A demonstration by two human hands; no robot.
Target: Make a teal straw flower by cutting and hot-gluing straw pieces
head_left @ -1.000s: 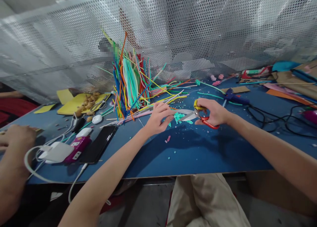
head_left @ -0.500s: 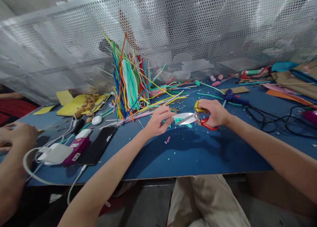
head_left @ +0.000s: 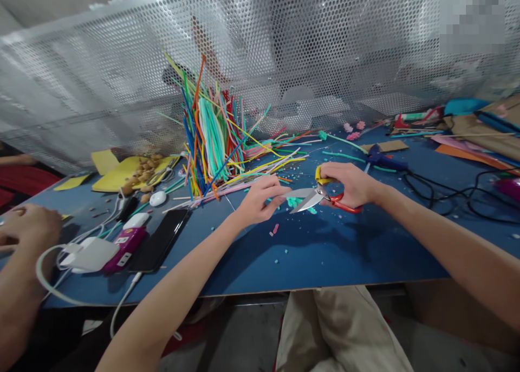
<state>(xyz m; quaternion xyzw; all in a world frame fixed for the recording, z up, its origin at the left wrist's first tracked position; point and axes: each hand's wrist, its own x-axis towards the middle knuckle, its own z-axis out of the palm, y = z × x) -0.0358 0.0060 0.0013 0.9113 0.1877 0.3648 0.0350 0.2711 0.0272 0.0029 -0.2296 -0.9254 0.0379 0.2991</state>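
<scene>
While the right hand keeps its grip wrapped on the scissors just above the blue desk, the left hand has its grip pinched together at the open blades' tips.

Thing pinched by left hand too small to tell; co-worker's arm cut by left edge

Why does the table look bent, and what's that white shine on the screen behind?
Head view: the wide lens bows the table edge and stretches the corners; light glares off the mesh screen, washing it out; the scissors blades gleam; a soft shadow lies on the table below the right hand; a pixelated patch sits top right.
</scene>
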